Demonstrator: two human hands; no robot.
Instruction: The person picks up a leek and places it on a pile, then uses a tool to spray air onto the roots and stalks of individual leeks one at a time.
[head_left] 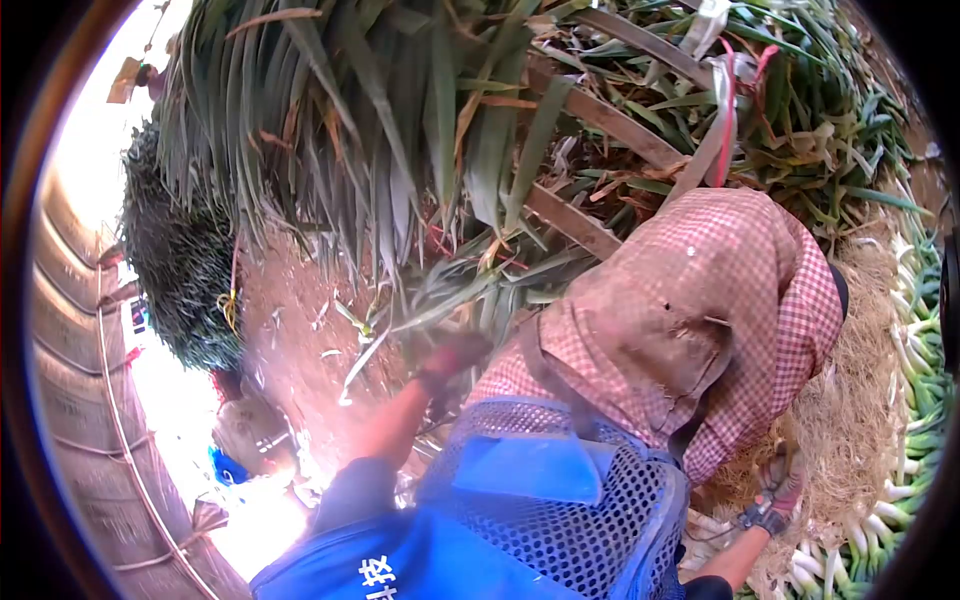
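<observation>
My left hand is blurred, stretched out beside the hanging green leaves of a large leek pile; whether it holds anything is unclear. Low on the right, my right hand, with a glove and a band at the wrist, rests against the pale fibrous roots. Its fingers are bent and partly hidden among the roots. Between my hands, a pink checked cloth with brown stains covers my lap, below a blue mesh vest.
Wooden slats and a pink tie lie among leaves at the top. White-stemmed leeks line the right edge. A dark green bundle stands at left, near a ribbed wall. Bare soil shows between.
</observation>
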